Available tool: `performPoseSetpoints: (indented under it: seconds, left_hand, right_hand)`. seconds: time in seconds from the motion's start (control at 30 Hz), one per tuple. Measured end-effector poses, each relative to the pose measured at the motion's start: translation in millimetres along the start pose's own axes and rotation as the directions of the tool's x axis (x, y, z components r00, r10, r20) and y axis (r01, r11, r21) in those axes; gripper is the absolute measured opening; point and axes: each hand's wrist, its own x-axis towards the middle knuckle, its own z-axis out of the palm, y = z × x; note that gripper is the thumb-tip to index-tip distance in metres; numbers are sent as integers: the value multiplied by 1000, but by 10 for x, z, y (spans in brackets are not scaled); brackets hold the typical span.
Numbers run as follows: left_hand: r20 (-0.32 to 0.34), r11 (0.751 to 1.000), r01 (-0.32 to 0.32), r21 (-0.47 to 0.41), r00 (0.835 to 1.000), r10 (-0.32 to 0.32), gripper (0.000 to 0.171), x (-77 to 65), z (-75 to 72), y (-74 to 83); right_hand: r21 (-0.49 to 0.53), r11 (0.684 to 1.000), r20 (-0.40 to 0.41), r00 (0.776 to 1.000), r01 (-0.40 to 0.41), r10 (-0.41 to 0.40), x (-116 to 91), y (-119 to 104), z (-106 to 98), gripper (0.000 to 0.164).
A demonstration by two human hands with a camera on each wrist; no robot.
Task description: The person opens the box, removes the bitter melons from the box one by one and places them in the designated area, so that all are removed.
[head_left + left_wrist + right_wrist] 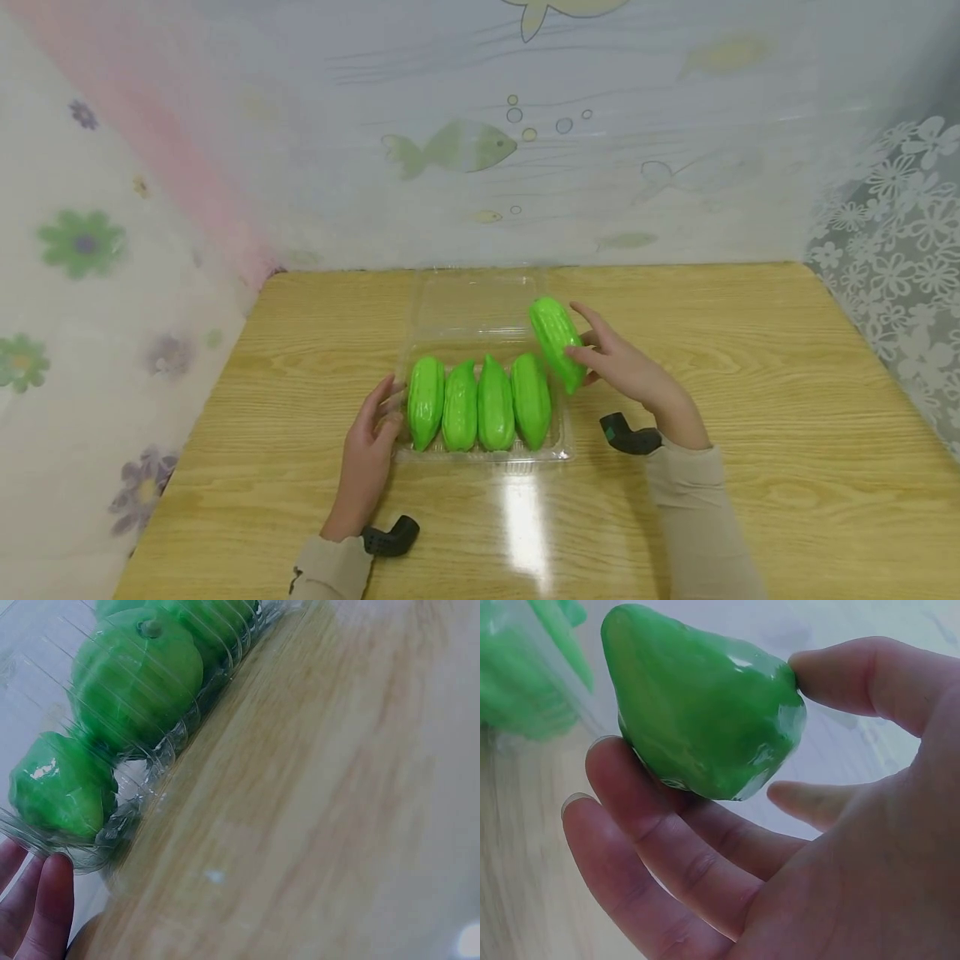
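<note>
My right hand (626,367) pinches a glossy bright-green ribbed toy gourd (555,337) between thumb and fingers. It is tilted, above the right rim of a clear plastic clamshell box (558,454). The right wrist view shows the held gourd (697,705) end-on, with the thumb on one side and fingers beneath. Several more green gourds (496,404) lie side by side in the box, tapered ends pointing different ways. At the box's left wall is my left hand (369,442), fingers extended and holding nothing. Its fingertips (56,874) meet the clear wall beside a gourd (60,787) in the left wrist view.
The box's clear lid (476,304) is folded back toward the wall. Everything stands on a wood-grain table (787,433). A wall with fish drawings (468,146) closes off the back, with flowered sheets (82,242) at the sides. Black wrist devices (630,435) sit by both cuffs.
</note>
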Motion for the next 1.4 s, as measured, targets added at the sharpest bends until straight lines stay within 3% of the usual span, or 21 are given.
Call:
performPoseSetpoints:
  seconds: [0.23,0.47,1.4]
  left_hand:
    - [5,1000,10,-3,1000,-10,46,-13,3,74]
    - [7,1000,-4,10,1000,3,46,3,1,-10]
    - [2,1000,-1,-9,1000,1,45,-1,3,47]
  right_hand:
    - [54,998,4,1000,-17,17,34,143,-61,65]
    - [58,998,-10,1000,-19,20,125,402,-111,67]
    - [63,990,-97,987,-124,130,118,785,-325,72]
